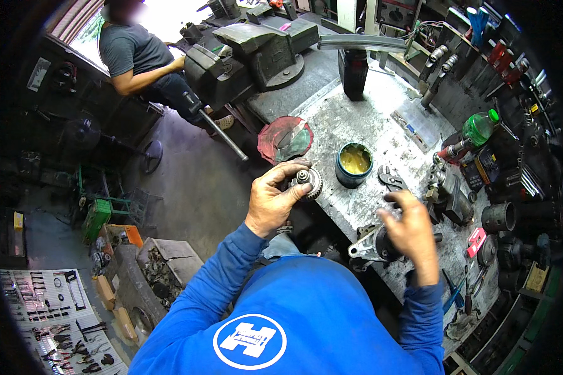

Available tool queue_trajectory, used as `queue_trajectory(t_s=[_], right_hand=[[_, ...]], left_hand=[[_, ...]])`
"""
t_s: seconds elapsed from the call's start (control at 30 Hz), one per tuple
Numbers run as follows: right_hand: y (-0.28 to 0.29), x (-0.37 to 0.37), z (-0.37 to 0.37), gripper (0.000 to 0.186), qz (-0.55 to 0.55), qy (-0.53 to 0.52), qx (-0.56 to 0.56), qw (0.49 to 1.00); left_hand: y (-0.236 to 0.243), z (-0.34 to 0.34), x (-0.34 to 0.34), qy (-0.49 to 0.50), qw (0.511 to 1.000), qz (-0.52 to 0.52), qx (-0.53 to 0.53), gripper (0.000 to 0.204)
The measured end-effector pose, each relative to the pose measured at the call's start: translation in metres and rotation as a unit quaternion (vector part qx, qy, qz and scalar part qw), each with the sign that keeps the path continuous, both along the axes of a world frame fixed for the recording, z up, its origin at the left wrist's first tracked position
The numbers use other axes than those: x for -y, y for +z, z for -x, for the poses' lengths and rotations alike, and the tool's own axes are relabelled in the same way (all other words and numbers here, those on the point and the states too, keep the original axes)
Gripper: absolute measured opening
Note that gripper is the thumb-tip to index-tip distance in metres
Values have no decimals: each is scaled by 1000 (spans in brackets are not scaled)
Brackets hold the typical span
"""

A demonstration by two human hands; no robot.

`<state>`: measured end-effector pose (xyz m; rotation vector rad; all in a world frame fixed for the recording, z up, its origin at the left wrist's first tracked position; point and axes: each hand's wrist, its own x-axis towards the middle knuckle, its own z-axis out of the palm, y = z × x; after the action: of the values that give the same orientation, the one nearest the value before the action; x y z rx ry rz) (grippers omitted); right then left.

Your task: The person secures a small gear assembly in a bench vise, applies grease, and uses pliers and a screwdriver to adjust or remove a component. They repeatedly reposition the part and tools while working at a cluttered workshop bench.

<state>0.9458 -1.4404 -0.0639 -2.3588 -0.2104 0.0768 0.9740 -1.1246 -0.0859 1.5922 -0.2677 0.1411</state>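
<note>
The left hand (278, 195) grips a small toothed gear (317, 186) with a short shaft, thumb across its near face and fingers curled round the far side. The right hand (413, 228) is loosely open, fingers bent and a gap between thumb and forefinger; it is somewhat blurred, and whether it touches the metal housing (364, 248) just below and to its left cannot be told.

Between the two hands, a little beyond them, an open tub (351, 178) of yellow grease stands upright on the grey surface (381, 119). Dark pliers (391, 177) lie just beyond the right hand's fingertips. Just beyond the left hand sits a red dish (276, 139) with an uneven rim.

Right of the right hand lies a pink box (476, 242); farther off, beyond that hand, leans a green bottle (480, 127). Well beyond both hands stands a black bottle (353, 76), with a big vise (263, 53) to its left. Far beyond the left hand, another person (139, 53) stands beside the vise.
</note>
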Motion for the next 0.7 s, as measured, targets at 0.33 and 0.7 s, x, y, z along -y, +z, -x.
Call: queue_trajectory(t_s=[0.33, 0.7], right_hand=[[-11, -196, -38, 87, -96, 37, 138, 985], [25, -327, -135, 67, -184, -44, 92, 978]], left_hand=[[12, -27, -55, 1, 994, 86, -68, 31], [54, -112, -183, -1, 991, -91, 98, 67]])
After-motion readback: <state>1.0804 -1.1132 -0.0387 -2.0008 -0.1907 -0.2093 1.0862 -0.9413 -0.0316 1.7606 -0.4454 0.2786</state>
